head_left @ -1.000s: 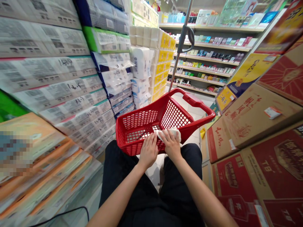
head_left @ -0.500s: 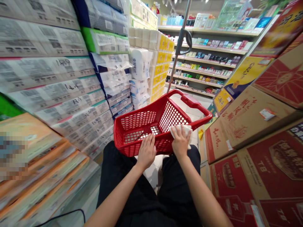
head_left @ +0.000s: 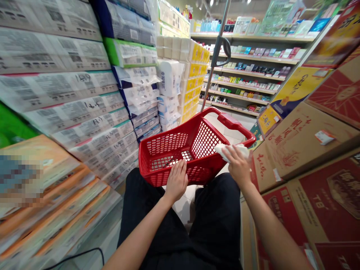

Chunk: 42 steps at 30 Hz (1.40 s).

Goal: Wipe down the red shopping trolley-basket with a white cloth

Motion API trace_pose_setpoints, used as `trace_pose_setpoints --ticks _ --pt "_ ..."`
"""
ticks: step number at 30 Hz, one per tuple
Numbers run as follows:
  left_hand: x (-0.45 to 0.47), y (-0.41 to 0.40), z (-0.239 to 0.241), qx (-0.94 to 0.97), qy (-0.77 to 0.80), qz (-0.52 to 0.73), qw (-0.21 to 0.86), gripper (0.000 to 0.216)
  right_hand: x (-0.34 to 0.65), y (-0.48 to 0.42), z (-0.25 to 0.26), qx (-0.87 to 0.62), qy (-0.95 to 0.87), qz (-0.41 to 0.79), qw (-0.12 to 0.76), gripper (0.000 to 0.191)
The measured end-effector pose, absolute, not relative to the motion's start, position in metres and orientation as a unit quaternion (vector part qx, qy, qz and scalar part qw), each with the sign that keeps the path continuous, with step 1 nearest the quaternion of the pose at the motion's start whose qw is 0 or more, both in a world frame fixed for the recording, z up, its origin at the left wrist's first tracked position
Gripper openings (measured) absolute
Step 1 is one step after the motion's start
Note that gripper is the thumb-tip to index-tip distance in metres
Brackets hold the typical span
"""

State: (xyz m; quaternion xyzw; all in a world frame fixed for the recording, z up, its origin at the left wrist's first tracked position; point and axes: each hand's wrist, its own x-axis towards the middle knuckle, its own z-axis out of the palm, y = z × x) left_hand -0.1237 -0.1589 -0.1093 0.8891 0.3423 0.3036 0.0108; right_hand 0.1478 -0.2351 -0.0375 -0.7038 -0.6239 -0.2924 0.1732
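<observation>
A red plastic shopping basket rests tilted on my lap, its inside bare. My left hand lies on the basket's near rim with the fingers curled over the edge, holding it. My right hand is at the basket's right rim near the handle, fingers closed over a white cloth pressed against the rim. A metal pull handle rises from the basket's far end.
Stacked packs of tissue paper fill the left side. Red and brown cartons are stacked close on the right. Store shelves with small goods stand beyond the aisle. My black trousers are below.
My right hand has slid the white cloth along the basket's right rim, from the near corner towards the handle. The left hand has stayed on the near rim.
</observation>
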Motion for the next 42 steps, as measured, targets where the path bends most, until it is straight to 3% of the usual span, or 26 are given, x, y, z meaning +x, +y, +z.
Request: trace_pose_setpoints --ticks 7,14,19,26,30,37,42 --pt "-0.122 -0.160 -0.109 0.886 0.349 0.305 0.008 0.058 0.123 -0.223 -0.049 -0.764 -0.532 -0.281 0.233 0.065" --pt "-0.124 -0.160 -0.111 0.886 0.346 0.307 0.011 0.058 0.015 -0.200 -0.097 -0.704 -0.629 -0.197 0.265 0.065" --pt "-0.124 -0.160 -0.109 0.888 0.346 0.303 0.014 0.057 0.055 -0.214 -0.080 -0.660 -0.678 -0.229 0.229 0.063" --pt "-0.122 -0.159 -0.110 0.885 0.351 0.307 0.011 0.055 0.151 -0.240 -0.033 -0.742 -0.579 -0.276 0.195 0.066" --pt "-0.122 -0.159 -0.110 0.882 0.352 0.312 0.011 0.056 0.116 -0.227 -0.051 -0.773 -0.522 -0.265 0.245 0.065" --pt "-0.125 -0.157 -0.113 0.887 0.342 0.311 0.001 0.056 0.003 -0.198 -0.102 -0.703 -0.620 -0.201 0.285 0.057" --pt "-0.124 -0.159 -0.112 0.886 0.351 0.304 0.003 0.056 0.018 -0.206 -0.097 -0.675 -0.652 -0.210 0.274 0.060"
